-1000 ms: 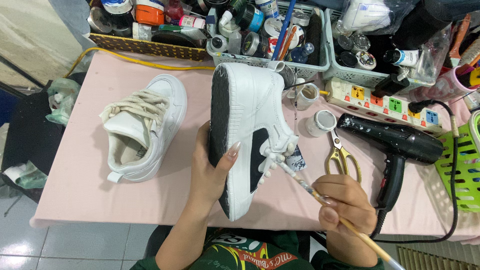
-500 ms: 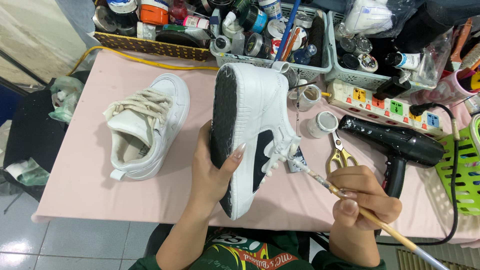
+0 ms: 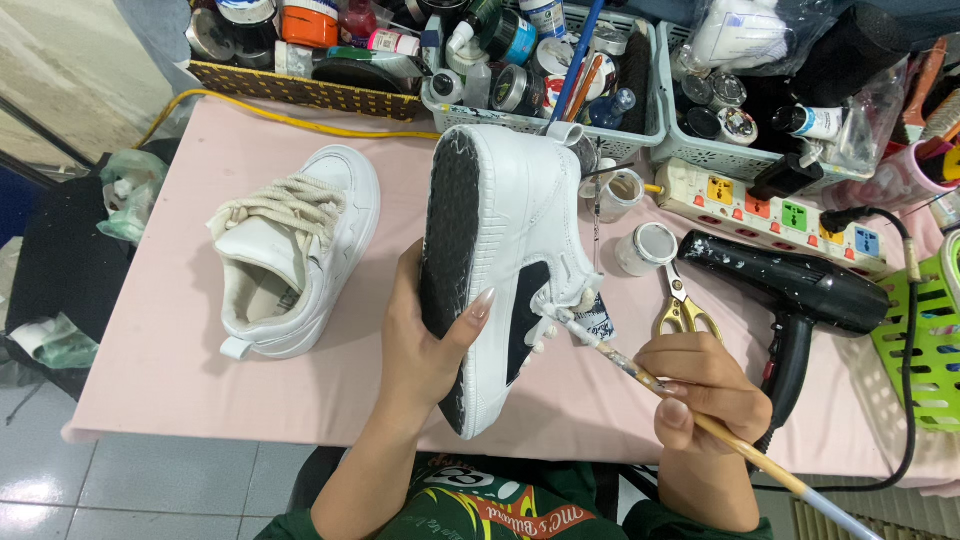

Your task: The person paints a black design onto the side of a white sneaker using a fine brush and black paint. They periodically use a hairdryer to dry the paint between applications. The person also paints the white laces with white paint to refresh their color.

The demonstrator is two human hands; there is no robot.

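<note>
- Head view: your left hand (image 3: 425,345) wraps around a white sneaker (image 3: 510,250), thumb laid across the dark sole and fingers hidden behind it, holding the shoe tipped on its side above the pink surface (image 3: 170,400).
- The sneaker's sole faces left, its white side panel with a black patch faces right, and its toe points away from you toward the baskets.
- Your right hand (image 3: 705,385) pinches a thin wooden paintbrush (image 3: 650,378) between thumb and fingers; the handle runs back past your wrist to the lower right.
- The brush tip sits at the sneaker's side, just beside the black patch near the laces; you cannot tell whether the bristles touch.
- A second white sneaker (image 3: 295,250) lies on the surface to the left, opening up, beige laces loose, well apart from both hands.
- Gold-handled scissors (image 3: 682,305) lie just above your right hand, near a small open white jar (image 3: 645,247).
- A black hair dryer (image 3: 790,290) rests on the surface to the right of the scissors, its cord looping toward the edge.
- A white power strip (image 3: 770,205) with coloured sockets lies beyond the dryer.
- Pale plastic baskets (image 3: 540,118) crowded with bottles, jars and brushes line the far edge.
- A green basket (image 3: 925,340) sits at the far right.
</note>
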